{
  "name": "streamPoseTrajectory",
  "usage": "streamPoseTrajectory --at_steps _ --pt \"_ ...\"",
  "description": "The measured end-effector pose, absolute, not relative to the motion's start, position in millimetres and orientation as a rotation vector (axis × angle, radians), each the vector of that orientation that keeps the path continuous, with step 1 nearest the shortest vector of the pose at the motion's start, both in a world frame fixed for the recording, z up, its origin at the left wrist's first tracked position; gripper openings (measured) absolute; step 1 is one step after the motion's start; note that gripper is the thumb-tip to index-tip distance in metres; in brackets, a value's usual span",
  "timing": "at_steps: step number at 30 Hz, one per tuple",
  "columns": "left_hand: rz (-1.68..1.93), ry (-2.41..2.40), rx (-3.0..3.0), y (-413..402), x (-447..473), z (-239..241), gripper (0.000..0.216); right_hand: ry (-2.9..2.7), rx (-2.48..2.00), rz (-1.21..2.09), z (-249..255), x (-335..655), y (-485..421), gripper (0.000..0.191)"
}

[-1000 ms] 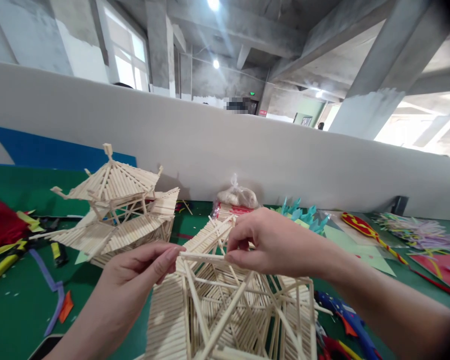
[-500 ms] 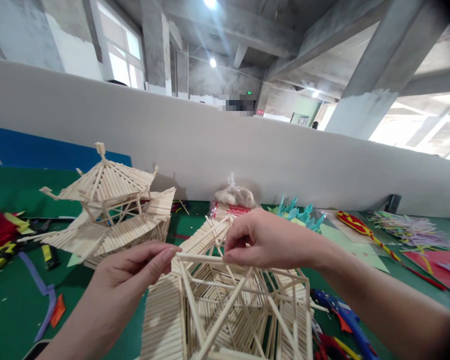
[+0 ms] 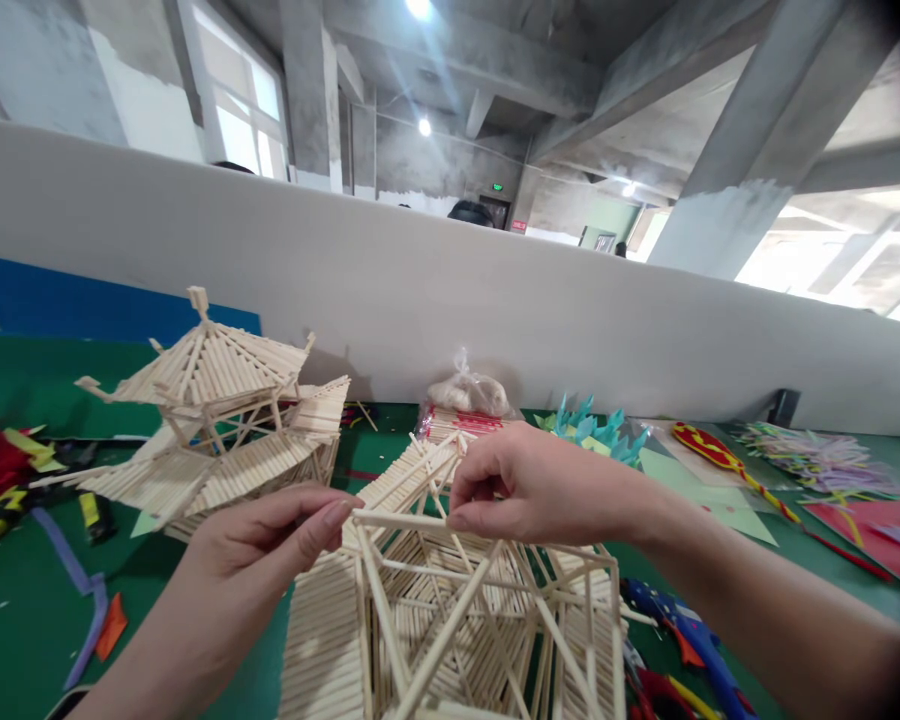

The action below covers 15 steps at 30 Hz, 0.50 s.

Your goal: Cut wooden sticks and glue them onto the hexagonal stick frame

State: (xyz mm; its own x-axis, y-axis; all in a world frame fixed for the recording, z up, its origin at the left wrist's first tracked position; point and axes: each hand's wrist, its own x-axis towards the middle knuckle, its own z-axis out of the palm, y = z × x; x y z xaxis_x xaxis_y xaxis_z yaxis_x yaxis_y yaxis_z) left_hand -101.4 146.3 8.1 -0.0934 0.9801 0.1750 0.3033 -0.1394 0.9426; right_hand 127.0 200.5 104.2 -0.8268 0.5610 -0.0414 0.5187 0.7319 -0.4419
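Note:
A pale wooden stick (image 3: 401,520) lies level across the top of an open stick-built frame (image 3: 457,620) in front of me. My left hand (image 3: 259,545) pinches the stick's left end between thumb and forefinger. My right hand (image 3: 540,485) pinches its right end, fingers curled. The frame is made of thin sticks, with slatted panels at its sides. A finished stick pagoda (image 3: 214,425) with a tiered roof stands to the left on the green table (image 3: 30,620).
A plastic bag of sticks (image 3: 469,395) sits by the grey partition wall (image 3: 495,300). Teal paper shapes (image 3: 600,430), coloured paper and straws (image 3: 825,460) lie at the right. Red cloth, yellow and purple scraps (image 3: 82,590) lie at the left. A blue tool (image 3: 682,630) rests beside the frame.
Both hands keep their pinch on the stick in the same place. The view has shifted slightly, so the pagoda sits a little further left than a second ago.

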Motion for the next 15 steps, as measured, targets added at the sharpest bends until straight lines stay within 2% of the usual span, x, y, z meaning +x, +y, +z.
streamPoseTrajectory --at_steps 15 --pt "1.248 1.471 1.572 142.3 -97.2 18.0 0.012 -2.798 -0.93 0.746 99.1 127.0 199.1 0.013"
